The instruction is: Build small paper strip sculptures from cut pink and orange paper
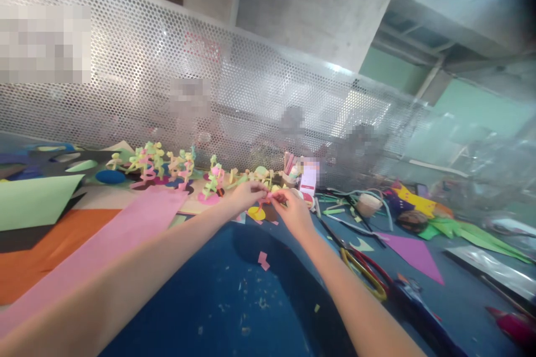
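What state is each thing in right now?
Left hand: fingers pinching small pink piece
Right hand: fingers at same piece
Phone: propped up, screen lit
Paper figures: standing
Pink sheet: flat
Purple paper: flat
Pink scraps: loose
Yellow-handled scissors: lying down, open or shut unclear

Craft workspace, paper-strewn blue table [201, 290]

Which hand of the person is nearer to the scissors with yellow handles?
Right. The right hand is to the left of the scissors; the left hand is farther left, past the right hand.
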